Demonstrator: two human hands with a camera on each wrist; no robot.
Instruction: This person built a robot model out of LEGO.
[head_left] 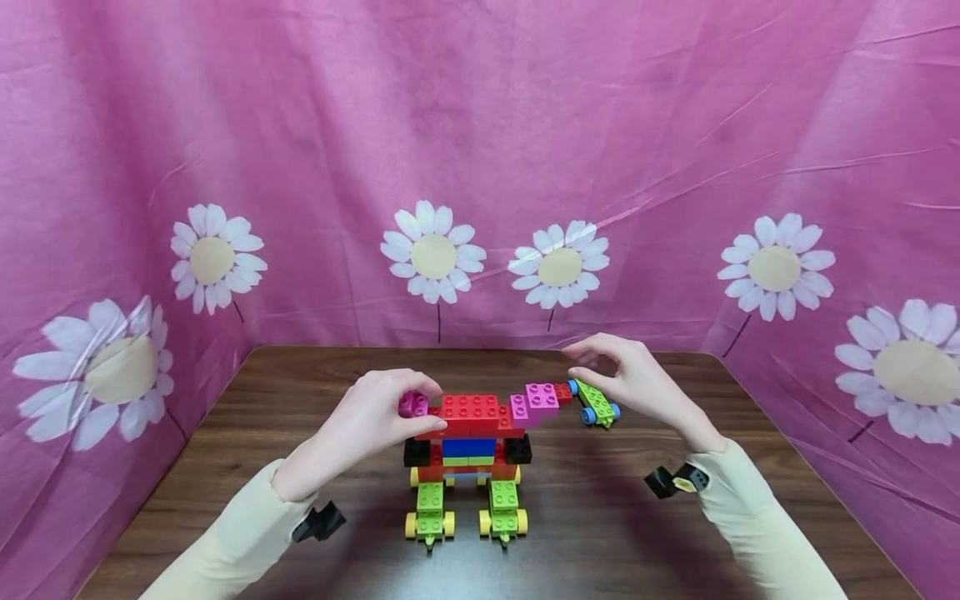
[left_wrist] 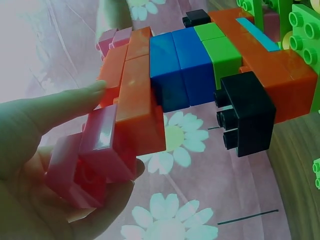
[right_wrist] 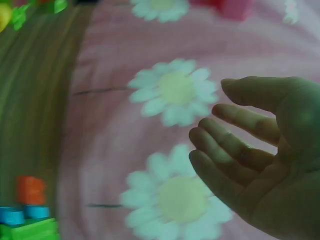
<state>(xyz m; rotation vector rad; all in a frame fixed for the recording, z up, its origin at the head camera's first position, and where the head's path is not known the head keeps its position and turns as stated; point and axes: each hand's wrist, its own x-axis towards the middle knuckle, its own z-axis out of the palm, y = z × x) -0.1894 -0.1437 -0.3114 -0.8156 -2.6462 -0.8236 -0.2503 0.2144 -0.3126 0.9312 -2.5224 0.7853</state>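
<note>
A toy brick structure [head_left: 468, 412] stands on the table on lime wheeled bases [head_left: 430, 500] with yellow wheels. Its top is a red layer over blue and green bricks, flanked by black bricks [left_wrist: 250, 112]. Stepped pink bricks [head_left: 542, 398] jut out at the right end. My left hand [head_left: 363, 412] grips the left end: the thumb lies along the red brick [left_wrist: 132, 95], and the fingers curl beneath the pink bricks [left_wrist: 99, 132]. My right hand [head_left: 626, 371] hovers with fingers loosely bent and nothing in them, beyond the structure's right end.
Near the right hand sits a lime wheeled base [head_left: 596, 398] with blue wheels, and a red brick [head_left: 562, 392] shows beside it. The wooden table [head_left: 300, 550] ends at a pink cloth [head_left: 480, 125] printed with white daisies.
</note>
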